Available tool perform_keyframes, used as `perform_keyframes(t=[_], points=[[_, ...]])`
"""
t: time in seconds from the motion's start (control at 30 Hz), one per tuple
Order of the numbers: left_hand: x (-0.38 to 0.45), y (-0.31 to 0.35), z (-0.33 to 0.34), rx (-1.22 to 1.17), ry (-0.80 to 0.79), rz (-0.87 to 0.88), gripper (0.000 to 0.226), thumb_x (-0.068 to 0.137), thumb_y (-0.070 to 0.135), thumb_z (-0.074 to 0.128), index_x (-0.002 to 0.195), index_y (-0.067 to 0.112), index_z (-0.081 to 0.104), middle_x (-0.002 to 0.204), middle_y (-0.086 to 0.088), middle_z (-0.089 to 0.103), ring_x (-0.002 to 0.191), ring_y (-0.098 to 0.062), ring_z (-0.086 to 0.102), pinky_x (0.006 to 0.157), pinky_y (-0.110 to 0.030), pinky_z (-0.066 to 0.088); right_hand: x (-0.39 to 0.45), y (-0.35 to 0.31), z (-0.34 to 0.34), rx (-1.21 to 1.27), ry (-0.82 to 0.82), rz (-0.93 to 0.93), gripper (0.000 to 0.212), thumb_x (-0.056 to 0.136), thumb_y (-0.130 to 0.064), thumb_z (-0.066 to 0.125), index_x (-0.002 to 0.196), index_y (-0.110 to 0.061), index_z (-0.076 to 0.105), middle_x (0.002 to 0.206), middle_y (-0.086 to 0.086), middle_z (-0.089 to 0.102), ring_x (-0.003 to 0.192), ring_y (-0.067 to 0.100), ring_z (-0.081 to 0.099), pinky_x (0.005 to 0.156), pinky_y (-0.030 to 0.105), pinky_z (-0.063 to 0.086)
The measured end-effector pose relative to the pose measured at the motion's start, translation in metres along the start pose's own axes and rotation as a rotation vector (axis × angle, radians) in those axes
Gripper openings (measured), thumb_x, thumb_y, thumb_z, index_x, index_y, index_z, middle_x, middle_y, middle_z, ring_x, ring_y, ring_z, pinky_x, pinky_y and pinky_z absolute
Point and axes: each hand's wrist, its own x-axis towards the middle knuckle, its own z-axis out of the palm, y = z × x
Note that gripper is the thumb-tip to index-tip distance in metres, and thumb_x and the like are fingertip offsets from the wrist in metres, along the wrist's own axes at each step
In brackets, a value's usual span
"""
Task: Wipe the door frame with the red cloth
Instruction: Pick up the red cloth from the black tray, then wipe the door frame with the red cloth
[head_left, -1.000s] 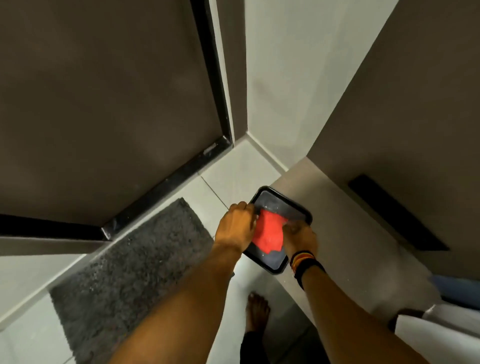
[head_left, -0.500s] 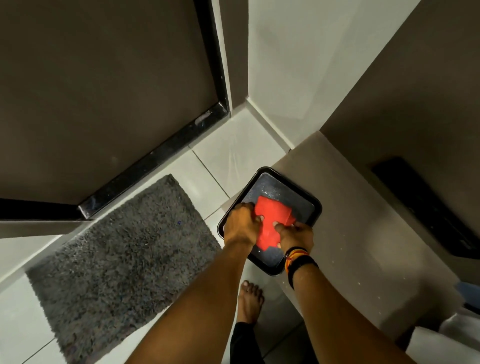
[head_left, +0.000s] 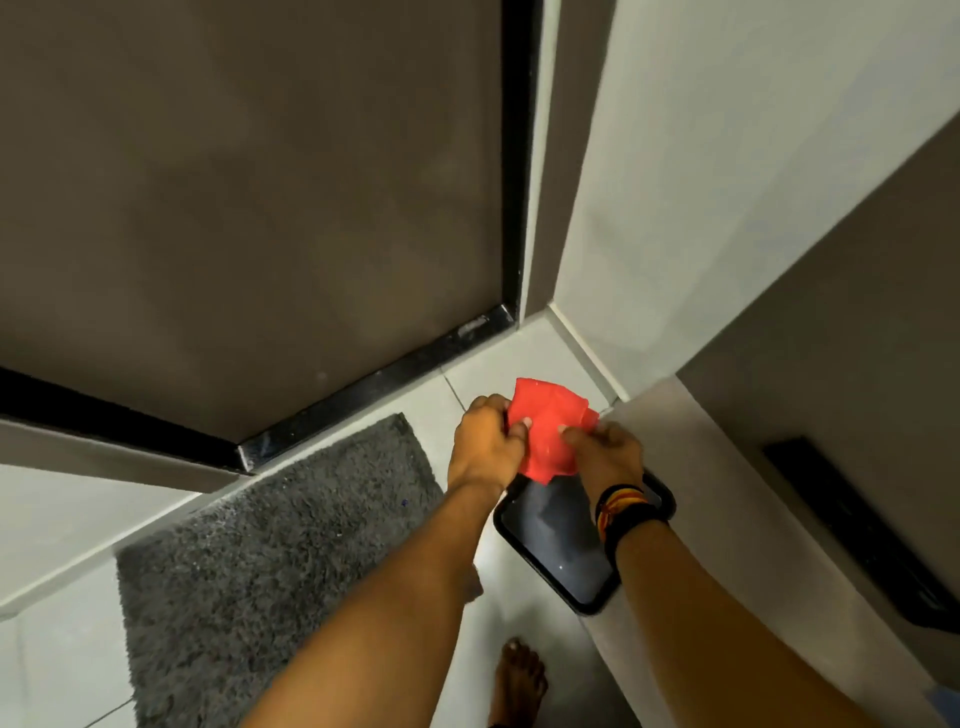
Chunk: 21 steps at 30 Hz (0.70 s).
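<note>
Cloth (head_left: 545, 428) pinched in both your left hand (head_left: 485, 441) and right hand (head_left: 605, 457) above the tray (head_left: 524, 551): fold it flat before reaching the frame (head_left: 514, 156)

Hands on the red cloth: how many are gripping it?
2. The left hand pinches the red cloth's left edge, the right hand its right edge, holding it above the black tray.

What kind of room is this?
Probably a home doorway, maybe by a bathroom: a closed brown door with a black frame, a shaggy grey mat on pale floor tiles, and a bare foot.
</note>
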Motion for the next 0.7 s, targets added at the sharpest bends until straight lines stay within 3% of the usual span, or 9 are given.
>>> perform_keyframes(t=[0.07,0.13,0.2,0.27,0.33,0.47,0.57,0.7], points=[[-0.003,0.014,-0.046,-0.029,0.07,0.056,0.019,0.095,0.029,0.066,0.103,0.012,0.067,0.114,-0.011,0.066,0.099,-0.032,0.066,0.092,-0.04,0.054,-0.024,-0.035,0.019,0.0,-0.046,-0.074,0.014,0.074,-0.009,0.082,0.078,-0.013,0.069,0.07,-0.001,0.074,0.069,0.024,0.07,0.058,0.022,0.057],[-0.01,0.026,-0.087,-0.048,0.139,0.1,0.016,0.094,0.028,0.067,0.1,0.013,0.067,0.108,-0.01,0.065,0.097,-0.032,0.064,0.086,-0.037,0.05,-0.048,-0.068,0.037,0.036,-0.096,-0.104,0.03,0.075,-0.008,0.083,0.101,-0.001,0.071,0.095,0.017,0.077,0.089,0.035,0.075,0.081,0.037,0.063],[-0.021,0.034,-0.131,-0.053,0.203,0.122,0.016,0.092,0.029,0.068,0.098,0.015,0.066,0.099,-0.004,0.062,0.094,-0.03,0.063,0.078,-0.033,0.043,-0.078,-0.101,0.055,0.044,-0.125,-0.16,0.039,0.074,-0.008,0.083,0.109,0.001,0.069,0.107,0.023,0.076,0.096,0.037,0.074,0.09,0.046,0.061],[-0.036,0.043,-0.185,-0.072,0.282,0.151,0.018,0.09,0.032,0.068,0.099,0.016,0.065,0.097,-0.003,0.061,0.092,-0.029,0.062,0.076,-0.034,0.043,-0.118,-0.138,0.076,0.063,-0.167,-0.22,0.033,0.075,-0.006,0.083,0.104,0.001,0.069,0.106,0.023,0.075,0.089,0.034,0.074,0.082,0.04,0.063],[-0.054,0.055,-0.24,-0.074,0.353,0.212,0.021,0.089,0.031,0.069,0.103,0.016,0.067,0.102,-0.007,0.064,0.096,-0.031,0.062,0.084,-0.038,0.049,-0.16,-0.178,0.097,0.089,-0.214,-0.293,0.023,0.076,-0.001,0.082,0.093,-0.007,0.067,0.098,0.021,0.071,0.076,0.025,0.067,0.064,0.026,0.059],[-0.098,0.079,-0.363,-0.077,0.503,0.3,0.028,0.09,0.03,0.068,0.111,0.012,0.065,0.112,-0.011,0.065,0.111,-0.03,0.059,0.099,-0.041,0.047,-0.253,-0.259,0.147,0.073,-0.36,-0.435,0.024,0.079,0.003,0.077,0.101,-0.001,0.068,0.101,0.023,0.07,0.071,0.021,0.063,0.056,0.017,0.057],[-0.151,0.088,-0.495,-0.137,0.68,0.329,0.026,0.087,0.033,0.069,0.105,0.015,0.064,0.102,-0.011,0.071,0.101,-0.034,0.066,0.089,-0.043,0.052,-0.366,-0.324,0.207,0.081,-0.515,-0.569,0.032,0.08,0.0,0.077,0.11,0.005,0.068,0.101,0.023,0.071,0.07,0.019,0.062,0.061,0.021,0.058],[-0.223,0.09,-0.626,-0.176,0.877,0.352,0.029,0.079,0.039,0.069,0.1,0.02,0.063,0.092,-0.01,0.077,0.092,-0.035,0.072,0.08,-0.046,0.057,-0.497,-0.381,0.263,0.133,-0.684,-0.74,0.033,0.083,-0.001,0.075,0.115,0.004,0.067,0.093,0.016,0.067,0.063,0.01,0.057,0.042,0.006,0.047]])
